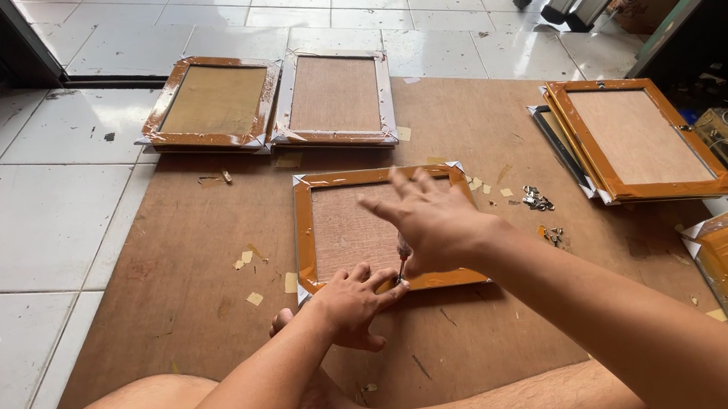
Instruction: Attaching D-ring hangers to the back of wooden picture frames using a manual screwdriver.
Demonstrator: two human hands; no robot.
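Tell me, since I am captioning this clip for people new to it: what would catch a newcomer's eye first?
Both hands meet at the near edge of an orange picture frame lying back-up on a brown board: the left hand presses the rim, the right hand works a thin tool beside it. More frames ring it: two frames at the board's far edge, another frame to the right.

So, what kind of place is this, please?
Probably a small framing workshop on a tiled floor: several orange picture frames lie face down on a brown board, and metal clips lie beside them.
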